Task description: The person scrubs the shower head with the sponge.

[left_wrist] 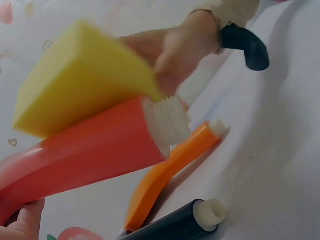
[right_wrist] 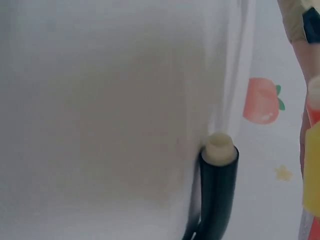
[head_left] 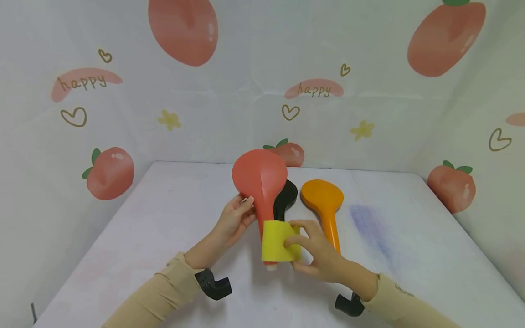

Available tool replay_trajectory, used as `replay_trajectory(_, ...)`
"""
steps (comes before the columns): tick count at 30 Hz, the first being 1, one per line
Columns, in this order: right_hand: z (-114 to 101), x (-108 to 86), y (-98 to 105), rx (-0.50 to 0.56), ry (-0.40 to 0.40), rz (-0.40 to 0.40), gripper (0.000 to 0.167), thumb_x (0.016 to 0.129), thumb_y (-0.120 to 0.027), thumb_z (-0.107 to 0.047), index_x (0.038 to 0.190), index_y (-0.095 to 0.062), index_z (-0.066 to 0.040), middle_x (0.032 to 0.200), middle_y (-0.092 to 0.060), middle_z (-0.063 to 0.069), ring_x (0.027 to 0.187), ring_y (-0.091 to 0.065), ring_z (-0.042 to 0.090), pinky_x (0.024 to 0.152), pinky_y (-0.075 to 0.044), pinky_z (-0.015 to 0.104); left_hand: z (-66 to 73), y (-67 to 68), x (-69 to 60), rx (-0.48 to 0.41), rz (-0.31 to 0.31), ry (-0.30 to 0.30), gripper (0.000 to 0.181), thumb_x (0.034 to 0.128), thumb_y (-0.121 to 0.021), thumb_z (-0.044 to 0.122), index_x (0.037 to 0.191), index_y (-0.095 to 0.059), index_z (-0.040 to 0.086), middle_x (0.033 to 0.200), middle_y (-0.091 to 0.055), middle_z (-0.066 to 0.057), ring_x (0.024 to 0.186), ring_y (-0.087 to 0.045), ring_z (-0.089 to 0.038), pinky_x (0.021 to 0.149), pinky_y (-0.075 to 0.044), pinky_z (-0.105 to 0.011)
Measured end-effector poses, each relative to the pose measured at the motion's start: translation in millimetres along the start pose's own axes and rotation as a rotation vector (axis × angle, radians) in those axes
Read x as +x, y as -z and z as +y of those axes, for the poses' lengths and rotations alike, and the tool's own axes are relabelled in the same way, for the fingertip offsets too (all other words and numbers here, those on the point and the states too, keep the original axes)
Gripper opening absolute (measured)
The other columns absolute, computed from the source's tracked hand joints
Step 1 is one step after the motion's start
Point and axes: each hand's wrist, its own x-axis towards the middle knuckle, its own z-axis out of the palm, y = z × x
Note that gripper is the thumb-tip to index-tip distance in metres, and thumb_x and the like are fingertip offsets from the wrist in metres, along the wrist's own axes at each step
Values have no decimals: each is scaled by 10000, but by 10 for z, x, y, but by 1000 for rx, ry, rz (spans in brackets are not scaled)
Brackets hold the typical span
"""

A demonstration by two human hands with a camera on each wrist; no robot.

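Note:
My left hand (head_left: 234, 217) grips a red handheld shower head (head_left: 262, 177) by its neck, lifted above the table with the head end up. Between the fingers and thumb of my right hand (head_left: 321, 255) is a yellow sponge (head_left: 275, 241), lying against the red handle near its lower end. The left wrist view shows the white threaded end (left_wrist: 169, 122) sticking out past the sponge. Behind the red one lies a black shower head (head_left: 286, 198), partly hidden. An orange shower head (head_left: 321, 196) lies right of it, its handle partly behind my right hand.
All this is above or on a white table (head_left: 176, 200). A bluish smudge (head_left: 371, 232) marks the cover to the right. A white backdrop (head_left: 246, 91) with printed fruit and hearts rises behind the table. Each wrist wears a black curved mount (head_left: 215, 286).

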Motion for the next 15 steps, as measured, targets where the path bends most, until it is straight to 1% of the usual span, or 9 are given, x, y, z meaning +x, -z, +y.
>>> replay_trajectory(3, -50, -63, -12, -7, 78, -51, 382, 680, -713, -149, 1020, -548, -205, 1228, -469, 125, 1136, -406, 228, 933, -398, 377, 22, 13, 12, -18, 19, -12, 439, 993, -395, 89, 1407, -273, 6, 1143, -515, 8, 963, -580, -109, 850, -528, -198)
replay_trajectory(6, -87, -78, -1, -4, 110, -87, 421, 641, -730, -124, 1010, -550, -218, 1230, -461, 114, 1141, -393, 221, 947, -381, 369, 39, 22, 16, -31, 27, -17, 441, 996, -383, 84, 1414, -260, 12, 1145, -509, 10, 962, -585, -102, 846, -531, -201)
replay_trajectory(9, -74, -45, 13, -4, 124, -75, 432, 616, -722, -119, 1001, -545, -208, 1225, -463, 122, 1133, -393, 223, 943, -368, 372, 57, 21, 12, -58, 24, -9, 444, 1001, -366, 87, 1422, -243, 21, 1137, -509, 19, 951, -584, -93, 837, -530, -193)
replay_trajectory(12, -43, 13, 25, -5, 92, -52, 426, 620, -711, -123, 1002, -530, -178, 1223, -470, 141, 1133, -405, 238, 934, -375, 393, 72, 17, 3, -84, 26, -4, 437, 1004, -351, 86, 1422, -239, 23, 1118, -515, 24, 926, -583, -90, 821, -528, -185)
replay_trajectory(15, -16, 66, 29, 10, 13, -49, 453, 629, -723, -106, 1023, -506, -155, 1237, -465, 141, 1152, -409, 244, 939, -407, 421, 77, 22, -8, -79, 19, 0, 439, 1004, -352, 89, 1422, -241, 20, 1136, -509, 20, 930, -580, -92, 825, -528, -181)
